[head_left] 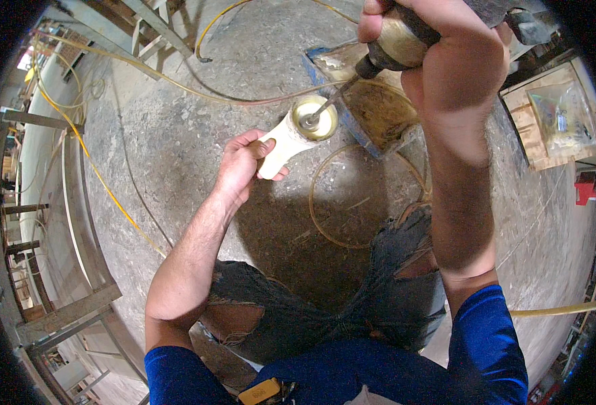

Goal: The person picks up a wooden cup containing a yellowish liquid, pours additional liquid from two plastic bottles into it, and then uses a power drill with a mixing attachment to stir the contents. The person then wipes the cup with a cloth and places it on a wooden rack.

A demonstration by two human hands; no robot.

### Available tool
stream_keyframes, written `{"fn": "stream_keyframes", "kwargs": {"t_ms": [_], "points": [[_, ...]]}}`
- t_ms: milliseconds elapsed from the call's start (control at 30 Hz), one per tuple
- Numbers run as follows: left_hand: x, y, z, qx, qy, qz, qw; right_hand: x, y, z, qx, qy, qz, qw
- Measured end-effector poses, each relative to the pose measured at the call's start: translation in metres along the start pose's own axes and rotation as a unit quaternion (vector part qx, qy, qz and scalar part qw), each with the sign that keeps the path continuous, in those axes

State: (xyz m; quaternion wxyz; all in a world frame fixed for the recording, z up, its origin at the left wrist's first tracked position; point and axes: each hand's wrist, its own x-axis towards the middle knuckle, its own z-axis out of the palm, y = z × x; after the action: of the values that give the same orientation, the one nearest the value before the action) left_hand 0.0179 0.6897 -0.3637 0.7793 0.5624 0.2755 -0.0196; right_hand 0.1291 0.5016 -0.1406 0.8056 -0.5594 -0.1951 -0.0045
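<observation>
My left hand (242, 162) grips a cream-white piece (283, 145) by its flat, narrow end, thumb on top and fingers beneath. The far end of this piece widens into a round, hollow cup with a pale inside. Up at the top right, my right hand (461, 64) is wrapped round a dark drill (406, 37) with a worn, light-coloured front. From its chuck a long thin bit (338, 96) slants down to the left, its small round tip inside the cup. Whether the tip touches the cup wall I cannot tell.
Below the drill, a stained blue-edged board (379, 116) lies on the concrete floor (176, 128). Yellow hoses (102, 182) snake across the floor, one coiled near my knees. Metal frames (68, 310) stand at left. On the right sits a wooden box (551, 121) with a plastic bag.
</observation>
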Motion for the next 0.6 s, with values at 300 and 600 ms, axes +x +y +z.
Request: {"fn": "stream_keyframes", "kwargs": {"t_ms": [300, 600], "points": [[0.000, -0.002, 0.000, -0.004, -0.013, -0.008, 1.000, 0.003, 0.004, -0.003, 0.025, -0.013, -0.040, 0.999], [0.003, -0.005, -0.006, -0.003, 0.006, 0.013, 1.000, 0.002, 0.008, -0.004, 0.039, -0.019, -0.039, 0.998]]}}
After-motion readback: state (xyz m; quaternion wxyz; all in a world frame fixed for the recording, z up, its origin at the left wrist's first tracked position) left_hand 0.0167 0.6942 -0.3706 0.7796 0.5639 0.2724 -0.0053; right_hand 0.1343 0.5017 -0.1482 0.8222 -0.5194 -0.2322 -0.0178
